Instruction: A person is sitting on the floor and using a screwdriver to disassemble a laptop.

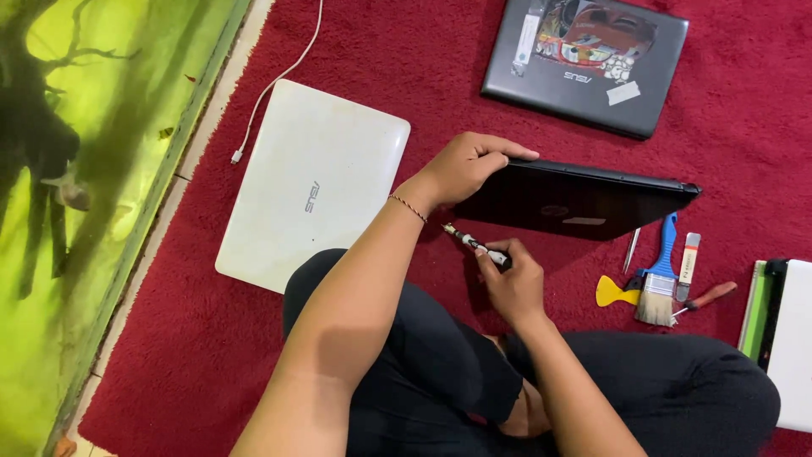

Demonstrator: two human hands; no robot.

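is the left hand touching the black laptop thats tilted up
Touching: the head view shows the left hand gripping the raised edge of the glossy black laptop.

Only one view is given. The scene is seen from a camera worn on the head, pointed almost straight down. The red carpet (211, 338) is looked at from close above, with the lap at the bottom edge. The laptops are seen from their tops.
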